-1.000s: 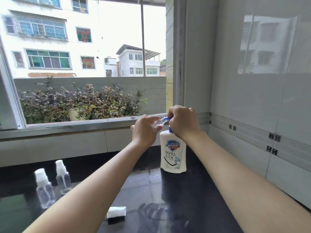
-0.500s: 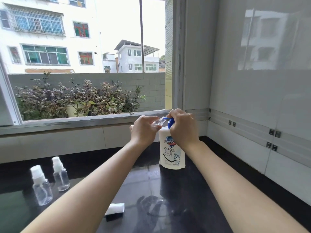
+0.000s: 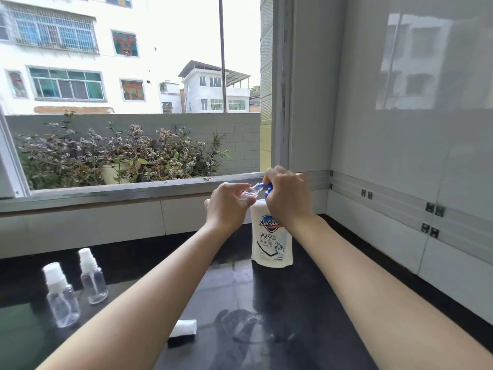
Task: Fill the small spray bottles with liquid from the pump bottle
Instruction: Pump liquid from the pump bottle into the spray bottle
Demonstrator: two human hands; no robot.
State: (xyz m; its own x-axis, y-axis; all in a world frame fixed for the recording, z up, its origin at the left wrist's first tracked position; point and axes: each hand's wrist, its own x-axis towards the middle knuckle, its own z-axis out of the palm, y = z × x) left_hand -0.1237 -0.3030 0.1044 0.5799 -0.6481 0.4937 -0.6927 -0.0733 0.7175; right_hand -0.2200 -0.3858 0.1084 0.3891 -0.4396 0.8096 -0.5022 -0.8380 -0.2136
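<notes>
A white pump bottle (image 3: 272, 240) with a blue pump head (image 3: 267, 187) stands on the black counter (image 3: 306, 316). My right hand (image 3: 286, 198) is curled over the pump head from above. My left hand (image 3: 226, 205) holds a small clear spray bottle (image 3: 249, 193) tilted, its mouth against the blue nozzle. Two more small clear spray bottles, one (image 3: 62, 299) nearer and one (image 3: 92, 277) farther, stand capped with white tops at the counter's left.
A loose white cap (image 3: 184, 328) lies on the counter near the front, between my forearms. A white tiled wall (image 3: 400, 156) closes the right side. A window sill (image 3: 106, 193) runs behind the counter, with plants outside.
The hands and the pump bottle keep the same pose. Only the view has shifted slightly between frames.
</notes>
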